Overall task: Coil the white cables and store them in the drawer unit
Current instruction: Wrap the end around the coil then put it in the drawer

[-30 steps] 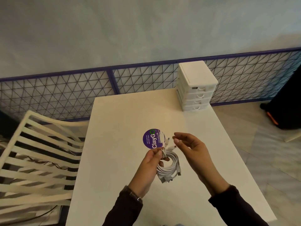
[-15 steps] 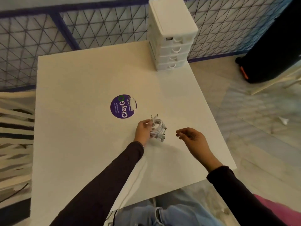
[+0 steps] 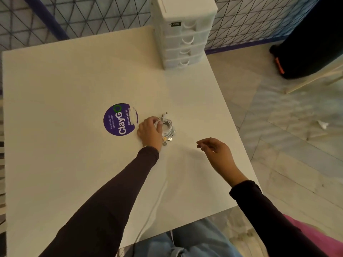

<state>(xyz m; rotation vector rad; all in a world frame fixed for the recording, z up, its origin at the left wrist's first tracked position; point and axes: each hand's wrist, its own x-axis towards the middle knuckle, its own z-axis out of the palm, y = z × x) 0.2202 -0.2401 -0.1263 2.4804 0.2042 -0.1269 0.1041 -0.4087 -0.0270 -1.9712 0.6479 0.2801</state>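
A coiled bundle of white cables (image 3: 168, 127) lies on the white table (image 3: 74, 80), just right of a purple round sticker. My left hand (image 3: 150, 133) rests on the bundle's left side with fingers curled over it; several USB plugs stick out below the hand. Right of the bundle, my right hand (image 3: 215, 151) hovers above the table, fingers loosely apart, holding nothing. The white drawer unit (image 3: 182, 30) stands at the table's far right corner, all its drawers closed. Another white cable (image 3: 154, 204) trails across the table toward the near edge.
The purple ClayGo sticker (image 3: 120, 119) sits mid-table. A wire mesh fence (image 3: 83, 13) runs behind the table. A black object with an orange mark (image 3: 311, 43) stands on the tiled floor at right, and a scrap of white paper (image 3: 323, 124) lies on the floor.
The coil went from being held up in both hands to lying on the table under my left hand. My right hand let go and moved right. The view tilted down.
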